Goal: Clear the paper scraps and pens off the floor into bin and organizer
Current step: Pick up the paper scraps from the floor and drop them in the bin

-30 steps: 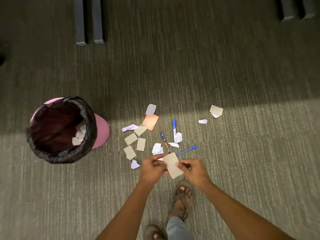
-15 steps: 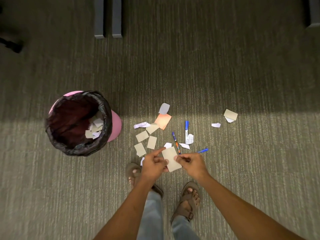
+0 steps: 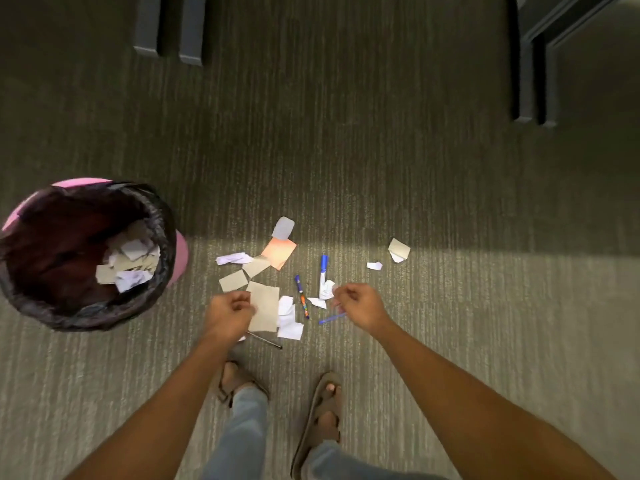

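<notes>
A tan paper piece hangs in my left hand, pinched at its left edge just above the floor. My right hand hovers apart from it to the right, fingers curled with nothing in them. Below lie a blue marker, a multicoloured pen, a blue pen and a black pen. Scraps around them include an orange piece, a grey piece, tan pieces and white pieces. The pink bin with a black liner stands at the left, paper inside.
Two more scraps lie off to the right on the carpet. Dark furniture legs stand at the top, and another dark frame at the top right. My sandalled feet are just behind the pile.
My right hand has let go of the tan piece and drawn off to the right. My left hand alone now holds it, shifted slightly toward the bin.
</notes>
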Available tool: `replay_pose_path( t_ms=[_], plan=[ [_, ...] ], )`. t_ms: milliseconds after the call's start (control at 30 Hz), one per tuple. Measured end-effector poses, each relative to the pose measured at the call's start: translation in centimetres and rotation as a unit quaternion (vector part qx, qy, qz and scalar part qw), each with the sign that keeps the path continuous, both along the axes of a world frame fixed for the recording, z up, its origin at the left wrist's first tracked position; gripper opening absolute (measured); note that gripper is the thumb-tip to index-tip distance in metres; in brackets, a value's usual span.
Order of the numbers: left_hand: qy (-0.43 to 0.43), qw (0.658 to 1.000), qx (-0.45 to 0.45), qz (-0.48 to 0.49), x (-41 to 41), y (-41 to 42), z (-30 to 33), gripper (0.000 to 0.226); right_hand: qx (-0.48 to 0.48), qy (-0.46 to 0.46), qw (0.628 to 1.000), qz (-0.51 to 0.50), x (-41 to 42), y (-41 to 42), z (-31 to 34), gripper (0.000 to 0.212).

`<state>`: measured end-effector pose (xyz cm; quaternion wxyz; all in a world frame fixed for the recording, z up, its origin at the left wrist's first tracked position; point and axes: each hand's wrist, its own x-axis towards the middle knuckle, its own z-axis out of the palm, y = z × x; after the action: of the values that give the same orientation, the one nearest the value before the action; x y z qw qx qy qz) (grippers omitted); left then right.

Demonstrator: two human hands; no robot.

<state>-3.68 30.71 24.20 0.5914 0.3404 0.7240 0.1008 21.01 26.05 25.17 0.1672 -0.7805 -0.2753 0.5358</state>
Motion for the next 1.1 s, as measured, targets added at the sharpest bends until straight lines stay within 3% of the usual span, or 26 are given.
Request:
replay_pose_path(
  t_ms=[67, 400, 533, 767, 900, 1100],
  plan=[
    [0.002, 1.0, -0.01, 0.015, 0.2, 0.2, -0.1, 0.017, 0.003, 0.006, 1.0, -0.006, 0.1, 1.3, 0.6, 0.016],
    [0.004, 0.999, -0.014, -0.03, 6.6, 1.8, -2.0, 0.013, 0.006, 0.006, 0.999, 0.052, 5.5, 3.9, -2.3, 0.022],
    [0.022, 0.999, -0.028, 0.004, 11.3, 0.0, -4.6, 0.015, -0.004, -0.004, 0.995, 0.103, 10.6, 2.3, -5.3, 0.021],
    [-0.005, 0.996, -0.079, 0.051, 24.5, -2.2, -11.6, 0.019, -0.016, -0.113, 0.988, 0.1, 24.4, 0.8, -11.2, 0.013],
    [-0.022, 0.997, -0.076, 0.014, 29.9, -1.6, -16.1, 0.02, -0.008, -0.184, 0.98, 0.081, 29.7, 2.1, -16.1, 0.016],
    [-0.034, 0.997, -0.075, -0.008, 32.0, -0.5, -22.3, 0.022, -0.03, -0.272, 0.952, 0.138, 31.8, 3.8, -23.6, 0.046]
  ],
)
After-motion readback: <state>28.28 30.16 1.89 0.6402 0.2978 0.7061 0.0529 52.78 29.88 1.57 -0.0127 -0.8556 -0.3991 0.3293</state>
